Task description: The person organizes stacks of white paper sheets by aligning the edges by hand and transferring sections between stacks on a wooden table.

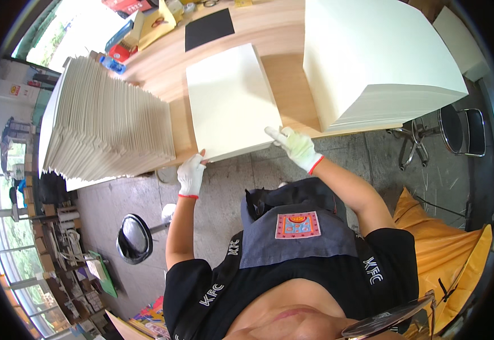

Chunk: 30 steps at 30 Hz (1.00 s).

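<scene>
A low stack of white paper sheets lies on the wooden table in front of me. My left hand, in a white glove with a red cuff, is closed at the stack's near left corner, a bare fingertip against its edge. My right hand, gloved the same way, is at the near right corner. Its index and middle fingers are stretched out over the top sheet, with nothing in them. A tall stack of folded, cream-coloured sheets stands to the left. To the right rises a taller block of white sheets.
A black sheet lies behind the low stack. A blue-capped bottle, a red box and scissors sit at the far left. Stools stand on the floor either side; yellow sheeting hangs at right.
</scene>
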Motion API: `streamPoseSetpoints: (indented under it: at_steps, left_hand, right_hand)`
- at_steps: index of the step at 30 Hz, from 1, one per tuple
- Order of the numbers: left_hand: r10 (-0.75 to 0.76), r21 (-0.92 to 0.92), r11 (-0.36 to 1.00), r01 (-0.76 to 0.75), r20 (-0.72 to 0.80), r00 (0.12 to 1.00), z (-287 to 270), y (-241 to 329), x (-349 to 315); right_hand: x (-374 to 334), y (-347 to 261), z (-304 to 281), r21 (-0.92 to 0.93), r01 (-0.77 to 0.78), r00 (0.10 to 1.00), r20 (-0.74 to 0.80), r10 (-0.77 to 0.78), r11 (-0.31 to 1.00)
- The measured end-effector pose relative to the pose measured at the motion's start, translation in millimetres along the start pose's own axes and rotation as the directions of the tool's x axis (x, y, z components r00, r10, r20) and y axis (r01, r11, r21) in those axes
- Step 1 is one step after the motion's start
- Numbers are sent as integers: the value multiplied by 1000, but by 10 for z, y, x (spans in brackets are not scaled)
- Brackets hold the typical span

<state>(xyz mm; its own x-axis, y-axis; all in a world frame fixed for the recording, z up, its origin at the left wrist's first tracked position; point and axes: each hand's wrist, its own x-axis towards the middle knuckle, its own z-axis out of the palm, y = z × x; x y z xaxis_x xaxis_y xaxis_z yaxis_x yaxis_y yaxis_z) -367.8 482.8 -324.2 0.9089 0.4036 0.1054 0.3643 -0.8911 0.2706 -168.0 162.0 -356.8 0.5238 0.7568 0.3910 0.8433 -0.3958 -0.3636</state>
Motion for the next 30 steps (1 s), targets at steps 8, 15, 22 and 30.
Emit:
streamPoseSetpoints:
  at_steps: [8, 15, 22, 30]
  left_hand:
    - [-91, -40, 995, 89, -43, 995, 160, -183, 23]
    - [-106, -51, 993, 105, -14, 994, 157, -221, -7]
    - [-215, 505, 862, -33, 424, 880, -637, 575, 431]
    - [358, -229, 876, -424, -282, 890, -1789, 2758, 1243]
  right_hand:
    - [70, 137, 102, 169, 114, 992, -70, -103, 979]
    - [12, 144, 186, 58, 119, 990, -84, -114, 991]
    - [-202, -31, -221, -142, 116, 989, 113, -100, 983]
    - [-836, 709, -2512, 368, -160, 916, 401, -1, 916]
